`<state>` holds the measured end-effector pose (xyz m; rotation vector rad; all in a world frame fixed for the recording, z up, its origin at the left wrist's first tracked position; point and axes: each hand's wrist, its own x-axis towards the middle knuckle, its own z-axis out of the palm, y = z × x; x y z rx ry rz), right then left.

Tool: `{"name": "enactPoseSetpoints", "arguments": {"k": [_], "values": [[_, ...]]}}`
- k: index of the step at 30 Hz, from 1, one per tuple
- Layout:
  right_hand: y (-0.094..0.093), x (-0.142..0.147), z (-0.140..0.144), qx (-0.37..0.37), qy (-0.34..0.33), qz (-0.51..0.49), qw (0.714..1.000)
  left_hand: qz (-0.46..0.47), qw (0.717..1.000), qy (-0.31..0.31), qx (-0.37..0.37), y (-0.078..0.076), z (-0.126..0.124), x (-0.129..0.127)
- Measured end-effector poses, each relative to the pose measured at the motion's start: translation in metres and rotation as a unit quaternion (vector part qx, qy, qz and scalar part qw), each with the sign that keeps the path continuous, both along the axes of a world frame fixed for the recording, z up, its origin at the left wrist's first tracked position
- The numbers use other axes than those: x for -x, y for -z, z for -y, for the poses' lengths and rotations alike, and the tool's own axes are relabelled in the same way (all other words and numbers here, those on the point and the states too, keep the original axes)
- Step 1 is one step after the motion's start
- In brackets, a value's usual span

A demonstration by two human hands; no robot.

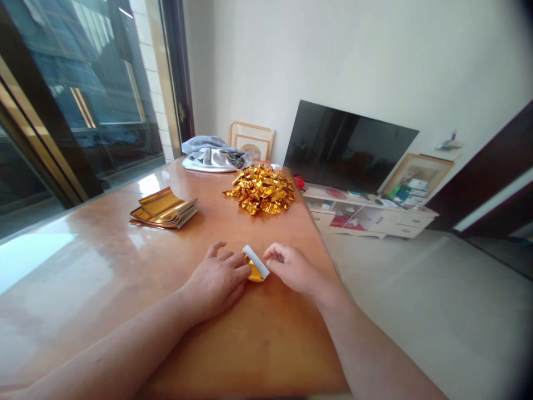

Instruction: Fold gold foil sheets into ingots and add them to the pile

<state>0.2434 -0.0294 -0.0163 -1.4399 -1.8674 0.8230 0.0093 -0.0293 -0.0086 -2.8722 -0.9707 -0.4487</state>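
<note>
A small piece of gold foil paper [255,272] lies on the table between my two hands, one edge folded over to show a pale strip. My left hand [222,276] is closed on its left side, thumb and fingertips at the foil and the index finger raised. My right hand [293,266] has its fingers curled into a pinch at the right end of the pale strip. How firmly those fingertips grip the paper is hard to see. Further left rests a stack of gold foil sheets [166,210]. Beyond my hands sits a heap of folded gold foil pieces [264,190].
The glossy wooden table [104,266] has its right edge beside my right forearm. At its far end lie a bundle of grey-blue cloth [212,153] and framed pictures [251,141]. A television [347,147] and a low white cabinet [383,219] stand beyond.
</note>
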Motion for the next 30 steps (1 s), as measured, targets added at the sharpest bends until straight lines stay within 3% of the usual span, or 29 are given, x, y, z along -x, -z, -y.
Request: {"name": "enactPoseSetpoints", "arguments": {"k": [2, 7, 18, 30], "values": [[-0.002, -0.002, 0.002, -0.062, -0.055, 0.059, 0.995, -0.002, 1.000, 0.000, 0.002, -0.001, 0.000, 0.000], [-0.004, -0.001, 0.006, -0.061, -0.153, 0.132, 0.977, -0.010, 1.000, 0.001, 0.008, -0.004, 0.000, 0.000], [0.003, -0.007, 0.000, -0.008, -0.161, 0.103, 0.982, 0.015, 0.999, -0.007, 0.027, -0.009, 0.008, -0.003], [0.005, -0.008, 0.001, 0.016, -0.163, 0.100, 0.981, 0.047, 0.993, -0.051, 0.093, 0.000, -0.002, -0.002]]}}
